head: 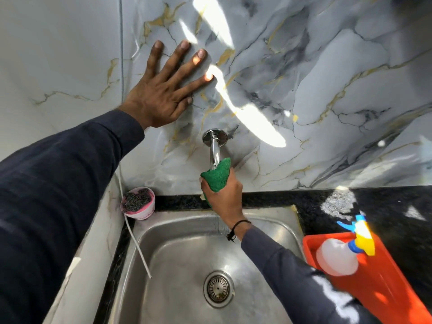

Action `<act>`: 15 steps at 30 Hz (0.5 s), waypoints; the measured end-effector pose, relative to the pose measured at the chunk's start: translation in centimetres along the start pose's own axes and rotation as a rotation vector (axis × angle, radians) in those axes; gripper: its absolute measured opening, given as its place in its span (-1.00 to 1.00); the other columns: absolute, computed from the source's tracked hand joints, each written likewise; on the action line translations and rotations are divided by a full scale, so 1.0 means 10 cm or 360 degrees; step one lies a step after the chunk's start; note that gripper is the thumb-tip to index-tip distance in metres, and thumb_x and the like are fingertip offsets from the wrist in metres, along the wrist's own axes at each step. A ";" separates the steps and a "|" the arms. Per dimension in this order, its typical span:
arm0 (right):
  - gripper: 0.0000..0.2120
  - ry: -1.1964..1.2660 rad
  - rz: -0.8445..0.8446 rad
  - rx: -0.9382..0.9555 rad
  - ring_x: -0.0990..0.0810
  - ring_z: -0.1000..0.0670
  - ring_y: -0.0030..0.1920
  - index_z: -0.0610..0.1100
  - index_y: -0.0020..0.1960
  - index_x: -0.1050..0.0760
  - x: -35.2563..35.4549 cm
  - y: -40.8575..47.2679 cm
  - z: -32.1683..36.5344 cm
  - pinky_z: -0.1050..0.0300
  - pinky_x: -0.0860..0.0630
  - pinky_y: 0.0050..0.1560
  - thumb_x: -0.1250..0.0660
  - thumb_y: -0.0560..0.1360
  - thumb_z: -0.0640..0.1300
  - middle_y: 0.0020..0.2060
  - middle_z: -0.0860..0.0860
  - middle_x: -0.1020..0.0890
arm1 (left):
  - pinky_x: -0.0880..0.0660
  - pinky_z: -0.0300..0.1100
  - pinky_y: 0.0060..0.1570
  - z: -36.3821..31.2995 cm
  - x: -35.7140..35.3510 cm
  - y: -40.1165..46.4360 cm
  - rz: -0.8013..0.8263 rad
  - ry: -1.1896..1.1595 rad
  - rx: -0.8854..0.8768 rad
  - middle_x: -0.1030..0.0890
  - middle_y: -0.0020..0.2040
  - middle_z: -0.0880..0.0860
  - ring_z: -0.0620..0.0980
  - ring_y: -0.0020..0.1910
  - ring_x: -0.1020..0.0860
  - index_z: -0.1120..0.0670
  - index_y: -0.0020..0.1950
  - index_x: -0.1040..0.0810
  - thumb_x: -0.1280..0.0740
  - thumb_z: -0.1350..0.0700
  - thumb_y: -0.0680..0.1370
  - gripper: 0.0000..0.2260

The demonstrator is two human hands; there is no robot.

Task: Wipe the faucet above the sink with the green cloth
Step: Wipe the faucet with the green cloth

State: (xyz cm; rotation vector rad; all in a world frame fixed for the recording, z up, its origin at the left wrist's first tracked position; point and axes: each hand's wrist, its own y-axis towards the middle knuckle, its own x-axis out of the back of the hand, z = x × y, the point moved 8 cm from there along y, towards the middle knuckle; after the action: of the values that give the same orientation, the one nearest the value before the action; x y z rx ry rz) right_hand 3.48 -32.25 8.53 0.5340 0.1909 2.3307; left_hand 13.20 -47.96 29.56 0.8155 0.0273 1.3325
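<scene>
A chrome faucet (214, 146) juts from the marble wall above a steel sink (163, 265). My right hand (224, 197) is wrapped around the faucet's outer part with the green cloth (216, 175) between palm and metal; the spout end is hidden under the cloth and hand. Only the round wall flange and a short length of pipe show. My left hand (163, 90) lies flat on the wall, up and to the left of the faucet, fingers spread and holding nothing.
A pink tub with a steel scrubber (138, 202) stands at the sink's back left corner. An orange tray (378, 281) with a spray bottle (339, 256) sits on the black counter at right. A thin white tube (138, 246) hangs over the sink's left rim.
</scene>
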 end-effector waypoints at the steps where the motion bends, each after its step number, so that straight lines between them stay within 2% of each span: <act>1: -0.41 0.0003 0.0012 0.0004 -0.64 -0.02 -0.22 -0.23 0.15 -0.51 0.00 -0.01 0.00 0.28 -0.58 -0.27 -0.52 0.37 0.20 -0.13 -0.08 -0.65 | -0.17 0.49 0.51 0.01 0.00 0.00 -0.0001 0.0007 0.0008 -0.15 0.74 0.22 0.37 0.69 -0.17 -0.06 0.77 -0.04 -0.09 -0.09 0.75 -0.42; 4: -0.43 0.0013 0.0124 -0.0015 -0.65 0.02 -0.19 -0.18 0.14 -0.48 0.01 -0.06 -0.01 0.27 -0.62 -0.25 -0.55 0.36 0.19 -0.10 -0.04 -0.64 | -0.16 0.51 0.51 0.01 0.02 0.02 0.0065 -0.0058 0.0028 -0.13 0.74 0.22 0.38 0.68 -0.16 -0.08 0.77 0.00 -0.09 -0.08 0.75 -0.41; 7: -0.47 0.0073 0.0296 -0.0182 -0.62 0.20 -0.14 -0.06 0.12 -0.43 0.10 -0.21 -0.12 0.49 -0.55 -0.23 -0.63 0.33 0.08 -0.11 0.13 -0.61 | -0.19 0.61 0.46 -0.07 0.10 0.05 0.0250 -0.0136 0.0066 -0.16 0.71 0.30 0.48 0.65 -0.19 -0.02 0.76 -0.09 -0.21 -0.04 0.69 -0.36; 9: -0.43 0.0025 0.0416 -0.0351 -0.62 0.13 -0.09 -0.05 0.14 -0.42 0.20 -0.40 -0.29 0.48 -0.53 -0.19 -0.66 0.31 0.05 -0.07 0.13 -0.59 | -0.09 0.66 0.46 -0.20 0.19 0.10 0.0482 -0.0314 0.0230 -0.11 0.71 0.36 0.55 0.64 -0.11 0.01 0.76 -0.11 -0.25 -0.06 0.60 -0.27; 10: -0.40 -0.0001 0.0435 -0.0436 -0.63 0.06 -0.04 -0.08 0.15 -0.43 0.27 -0.49 -0.37 0.36 -0.58 -0.12 -0.67 0.28 0.05 -0.03 0.08 -0.61 | -0.02 0.64 0.49 -0.31 0.23 0.09 0.0587 -0.0469 0.0338 -0.06 0.72 0.36 0.53 0.66 -0.05 0.02 0.76 -0.09 -0.22 -0.11 0.58 -0.24; 11: -0.37 0.0009 0.0414 -0.0518 -0.65 0.00 0.00 -0.10 0.16 -0.43 0.36 -0.56 -0.45 0.22 -0.64 -0.04 -0.67 0.26 0.06 0.00 0.03 -0.63 | 0.01 0.57 0.54 -0.44 0.32 0.06 0.0644 -0.0656 0.0435 -0.06 0.73 0.34 0.48 0.68 -0.04 0.03 0.76 -0.09 -0.17 -0.14 0.58 -0.24; 12: -0.33 0.0056 0.0384 -0.0616 -0.67 -0.04 0.03 -0.11 0.18 -0.43 0.46 -0.61 -0.50 0.08 -0.67 0.05 -0.67 0.23 0.07 0.03 0.00 -0.65 | -0.05 0.44 0.59 -0.60 0.44 0.01 0.0631 -0.0878 0.0512 -0.14 0.71 0.30 0.41 0.68 -0.13 0.07 0.74 -0.15 -0.15 -0.13 0.60 -0.28; 13: -0.29 0.0136 0.0363 -0.0707 -0.68 -0.07 0.06 -0.11 0.20 -0.41 0.54 -0.64 -0.55 -0.02 -0.69 0.12 -0.68 0.20 0.07 0.07 -0.03 -0.66 | -0.19 0.29 0.58 -0.79 0.58 -0.08 0.0561 -0.1147 0.0582 -0.29 0.64 0.28 0.32 0.61 -0.28 0.13 0.68 -0.26 -0.16 -0.09 0.62 -0.35; 15: -0.19 0.0265 0.0359 -0.0850 -0.68 -0.10 0.12 -0.10 0.25 -0.37 0.65 -0.66 -0.56 -0.08 -0.67 0.19 -0.70 0.15 0.08 0.13 -0.06 -0.65 | -0.44 0.05 0.38 -1.20 0.72 -0.37 0.0538 -0.1776 0.0836 -0.52 0.38 0.17 0.12 0.33 -0.50 0.19 0.50 -0.45 -0.20 -0.04 0.62 -0.49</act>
State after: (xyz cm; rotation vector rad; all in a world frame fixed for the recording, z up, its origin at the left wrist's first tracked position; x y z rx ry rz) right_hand 1.00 -22.86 3.73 0.0974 -0.4272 2.5056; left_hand 12.83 -35.69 21.83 1.9905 -0.6873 1.0144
